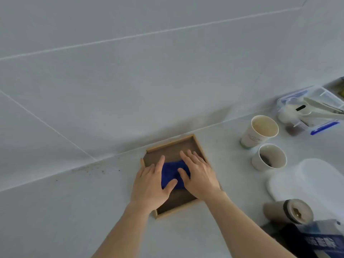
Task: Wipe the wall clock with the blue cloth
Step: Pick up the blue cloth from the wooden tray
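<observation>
A blue cloth [170, 173] lies bunched in a square wooden tray [172, 149] with a dark brown floor and light rim, on the grey countertop against the wall. My left hand [150, 183] lies flat on the cloth's left side, fingers spread, thumb across the cloth's near edge. My right hand [199, 174] presses flat on the cloth's right side, thumb resting on the blue fabric. Neither hand has closed around the cloth. No wall clock shows in this view.
To the right stand a paper cup [258, 131] and a white cup [269, 157]. Behind them is a clear box with blue clips [312, 108] holding utensils. A white board [307, 181], a brown cylindrical bottle [292, 211] and a dark package [316, 241] sit near right.
</observation>
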Demonstrator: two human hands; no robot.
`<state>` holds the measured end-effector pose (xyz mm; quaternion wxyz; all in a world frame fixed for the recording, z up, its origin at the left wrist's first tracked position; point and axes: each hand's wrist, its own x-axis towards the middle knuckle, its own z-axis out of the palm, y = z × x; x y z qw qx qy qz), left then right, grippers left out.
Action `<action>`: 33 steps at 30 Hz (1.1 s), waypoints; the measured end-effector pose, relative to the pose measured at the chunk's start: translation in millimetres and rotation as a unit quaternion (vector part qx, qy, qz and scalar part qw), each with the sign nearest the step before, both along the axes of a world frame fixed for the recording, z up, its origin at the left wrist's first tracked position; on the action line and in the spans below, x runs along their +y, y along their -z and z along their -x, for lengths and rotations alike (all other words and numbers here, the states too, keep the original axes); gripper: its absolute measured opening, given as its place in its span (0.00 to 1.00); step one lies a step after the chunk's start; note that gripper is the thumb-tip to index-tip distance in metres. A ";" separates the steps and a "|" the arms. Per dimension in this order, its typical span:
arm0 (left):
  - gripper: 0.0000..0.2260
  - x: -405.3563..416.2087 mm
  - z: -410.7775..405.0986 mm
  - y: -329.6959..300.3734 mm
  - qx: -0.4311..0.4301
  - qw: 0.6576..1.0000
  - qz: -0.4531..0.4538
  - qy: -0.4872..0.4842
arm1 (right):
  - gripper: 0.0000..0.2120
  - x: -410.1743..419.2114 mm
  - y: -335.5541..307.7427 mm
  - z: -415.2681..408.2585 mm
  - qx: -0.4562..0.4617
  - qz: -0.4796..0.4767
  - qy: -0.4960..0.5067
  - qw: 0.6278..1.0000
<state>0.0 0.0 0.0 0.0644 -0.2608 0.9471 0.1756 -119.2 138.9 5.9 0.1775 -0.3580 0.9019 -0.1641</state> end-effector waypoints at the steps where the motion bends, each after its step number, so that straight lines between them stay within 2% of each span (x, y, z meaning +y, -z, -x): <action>1: 0.40 1.1 0.4 2.3 0.006 1.000 -0.010 -0.001 | 0.28 -0.3 1.6 0.5 -0.005 0.000 -0.001 1.000; 11: 0.25 5.9 10.3 0.8 0.035 0.994 -0.075 -0.069 | 0.15 -5.6 -3.1 9.0 0.019 -0.025 0.034 0.999; 21: 0.16 -9.0 8.3 -36.8 0.081 0.992 -0.065 -0.078 | 0.14 -1.6 -30.7 9.3 0.043 0.000 0.066 0.997; 26: 0.10 -18.0 4.1 -69.1 0.108 0.990 -0.045 -0.080 | 0.12 -1.6 -60.4 11.0 0.059 0.024 0.080 0.995; 33: 0.07 -25.6 -8.2 -119.1 0.155 0.984 -0.029 -0.083 | 0.12 -3.4 -111.1 4.2 0.092 0.056 0.067 0.992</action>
